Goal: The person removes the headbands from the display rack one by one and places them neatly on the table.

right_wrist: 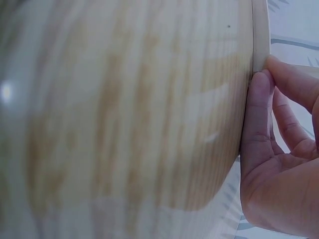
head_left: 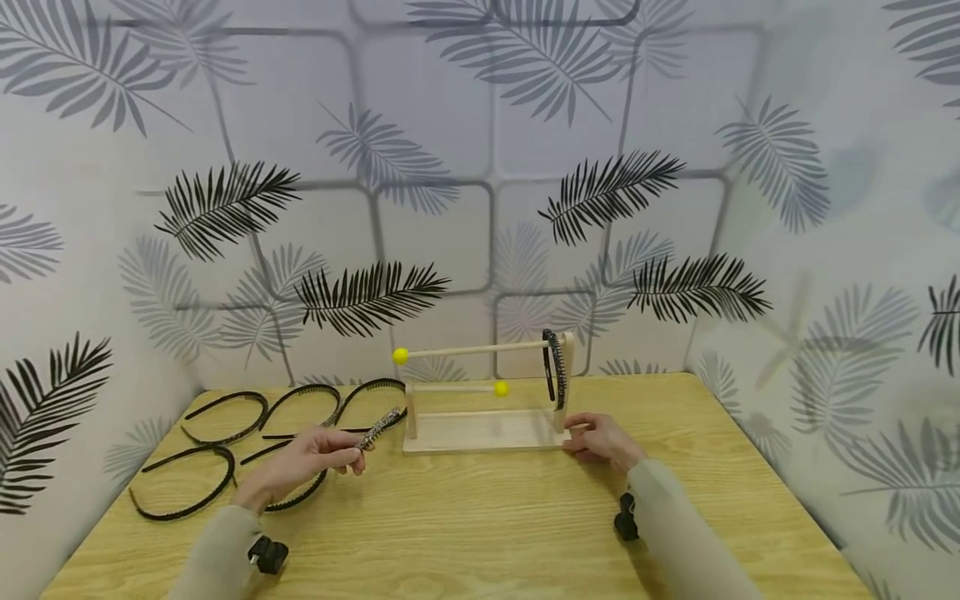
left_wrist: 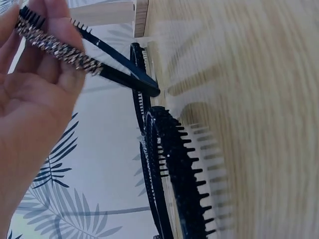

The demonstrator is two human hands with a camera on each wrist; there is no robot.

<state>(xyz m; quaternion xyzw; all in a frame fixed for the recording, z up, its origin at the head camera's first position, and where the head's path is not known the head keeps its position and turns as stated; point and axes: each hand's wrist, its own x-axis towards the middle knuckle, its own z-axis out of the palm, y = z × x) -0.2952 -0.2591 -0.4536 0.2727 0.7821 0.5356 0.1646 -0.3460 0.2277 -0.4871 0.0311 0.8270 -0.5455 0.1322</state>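
Observation:
My left hand (head_left: 315, 458) pinches a black toothed headband (left_wrist: 60, 50) by its sparkly beaded band, raised over the table left of the wooden rack (head_left: 487, 431). In the left wrist view, the headband's plain dark ends point away from the palm. The rack has two rods with yellow ball ends, the upper one longer. On that upper rod, near the right post, hangs another dark headband (head_left: 559, 371). My right hand (head_left: 600, 439) holds the right end of the rack's base, and the right wrist view shows thumb and fingertips at the board's edge.
Several black headbands (head_left: 222, 485) lie on the left part of the wood-grain table (head_left: 480, 525), some beneath my left forearm. Behind the rack rises a wall (head_left: 465, 242) with a leaf pattern.

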